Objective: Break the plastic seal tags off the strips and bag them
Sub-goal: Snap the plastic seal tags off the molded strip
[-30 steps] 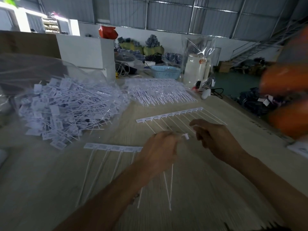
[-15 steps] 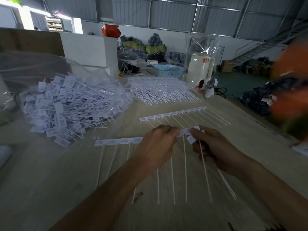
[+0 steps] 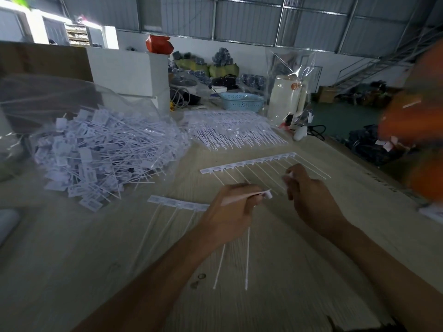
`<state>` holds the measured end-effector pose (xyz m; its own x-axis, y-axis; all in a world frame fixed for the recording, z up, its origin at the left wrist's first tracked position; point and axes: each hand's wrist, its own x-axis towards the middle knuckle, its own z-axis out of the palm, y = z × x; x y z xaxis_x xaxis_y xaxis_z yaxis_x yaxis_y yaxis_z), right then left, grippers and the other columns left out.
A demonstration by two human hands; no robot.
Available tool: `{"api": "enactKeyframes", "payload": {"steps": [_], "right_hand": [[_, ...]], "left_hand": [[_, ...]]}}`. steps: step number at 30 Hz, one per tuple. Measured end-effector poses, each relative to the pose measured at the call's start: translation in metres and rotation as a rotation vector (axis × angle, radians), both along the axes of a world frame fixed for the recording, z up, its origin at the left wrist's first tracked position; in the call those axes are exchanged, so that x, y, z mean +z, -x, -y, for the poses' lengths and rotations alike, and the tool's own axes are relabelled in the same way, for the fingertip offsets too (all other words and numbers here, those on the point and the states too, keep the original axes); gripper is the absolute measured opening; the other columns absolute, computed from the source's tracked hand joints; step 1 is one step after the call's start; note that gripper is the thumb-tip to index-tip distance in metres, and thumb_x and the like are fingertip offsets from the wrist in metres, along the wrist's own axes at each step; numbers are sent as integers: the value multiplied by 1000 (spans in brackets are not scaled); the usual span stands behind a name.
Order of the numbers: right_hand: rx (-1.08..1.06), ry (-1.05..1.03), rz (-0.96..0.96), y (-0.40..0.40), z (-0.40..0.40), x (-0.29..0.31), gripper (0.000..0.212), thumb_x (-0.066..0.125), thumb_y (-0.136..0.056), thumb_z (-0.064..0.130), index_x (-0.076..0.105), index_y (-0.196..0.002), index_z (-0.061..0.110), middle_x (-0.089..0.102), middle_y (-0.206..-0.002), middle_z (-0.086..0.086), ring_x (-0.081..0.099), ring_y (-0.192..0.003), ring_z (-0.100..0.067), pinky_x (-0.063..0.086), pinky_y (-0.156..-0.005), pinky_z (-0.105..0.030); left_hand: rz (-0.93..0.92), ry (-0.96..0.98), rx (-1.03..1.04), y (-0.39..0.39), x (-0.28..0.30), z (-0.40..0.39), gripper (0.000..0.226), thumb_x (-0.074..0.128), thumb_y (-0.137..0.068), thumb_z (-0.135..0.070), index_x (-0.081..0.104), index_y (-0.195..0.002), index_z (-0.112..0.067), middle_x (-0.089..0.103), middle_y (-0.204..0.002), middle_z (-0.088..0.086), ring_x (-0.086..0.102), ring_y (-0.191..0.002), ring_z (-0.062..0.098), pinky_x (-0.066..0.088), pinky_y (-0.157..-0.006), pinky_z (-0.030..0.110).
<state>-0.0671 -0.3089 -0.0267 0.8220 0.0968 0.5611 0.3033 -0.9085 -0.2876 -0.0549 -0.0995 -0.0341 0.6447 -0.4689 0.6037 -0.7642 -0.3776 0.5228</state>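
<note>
Fingers of our left hand (image 3: 230, 209) were curled round a few white seal tags (image 3: 265, 194), their heads poking out past the fingertips and two thin tails (image 3: 247, 257) hanging down below the fist onto the bench (image 3: 96, 271). Our right hand (image 3: 311, 200) hovered just beside it, apart from the tags, fingers loosely bent and gripping nothing that we could make out; a small white blur sat at its fingertips, too smeared to name. Under the left hand lay a part-used strip (image 3: 177, 203) with a few tags left on it, and beyond both hands lay a fuller strip (image 3: 247, 162), its tails pointing towards the right edge of the bench. Towards the far left corner we saw a clear plastic bag (image 3: 72, 99) holding a heap of loose tags (image 3: 103, 152). Near the far edge lay a stack of unbroken strips (image 3: 235, 133), with a blue basket (image 3: 242, 101) behind it.
</note>
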Motion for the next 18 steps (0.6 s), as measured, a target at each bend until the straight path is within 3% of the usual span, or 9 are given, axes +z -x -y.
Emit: {"api": "enactKeyframes", "payload": {"steps": [3,5,7,10,13,15,18], "right_hand": [[36,-295,-199,-4,4,5,10,47,-104,22,55,-104,15,60,-64,4,51,-48,-7,38,-50,-28],[192,-584,-446,4,-4,8,17,46,-104,37,58,-109,26,56,-61,7,41,-46,-6,32,-45,-24],[307,-676,-631,13,-17,9,30,44,-102,51,59,-111,27,50,-63,3,35,-49,-9,26,-46,-24],[391,-674,-596,18,-30,11,34,52,-99,46,60,-104,13,46,-62,1,32,-48,-11,23,-45,-23],[377,-765,-528,17,-27,15,35,52,-99,36,59,-105,3,41,-64,-11,27,-50,-17,17,-47,-30],[395,-849,-566,18,-23,16,37,52,-98,36,57,-109,2,35,-66,-13,22,-50,-18,15,-48,-33],[420,-835,-585,19,-25,11,32,53,-99,37,60,-108,7,35,-63,-10,25,-48,-15,20,-44,-25]], "left_hand": [[54,-72,44,-1,0,-2,18,56,-99,-18,70,-109,-14,69,-93,4,62,-84,16,49,-76,34],[59,-69,114,-5,0,-2,16,61,-96,-19,67,-111,-18,67,-96,2,58,-89,17,49,-81,37],[56,-44,150,-2,1,0,21,65,-93,-19,64,-113,-18,68,-96,4,60,-88,19,51,-78,37],[78,-43,117,1,3,2,17,65,-92,-20,60,-108,-17,68,-90,4,62,-82,19,51,-69,37],[66,-69,97,-4,8,-8,19,59,-97,-20,62,-115,-18,69,-98,4,62,-87,20,50,-75,36],[112,-133,125,-7,8,-15,26,60,-95,-17,63,-121,-17,70,-105,6,62,-94,24,49,-79,37],[216,-232,167,-4,6,-15,20,60,-94,-18,64,-114,-14,70,-101,7,64,-92,28,49,-73,36]]}}
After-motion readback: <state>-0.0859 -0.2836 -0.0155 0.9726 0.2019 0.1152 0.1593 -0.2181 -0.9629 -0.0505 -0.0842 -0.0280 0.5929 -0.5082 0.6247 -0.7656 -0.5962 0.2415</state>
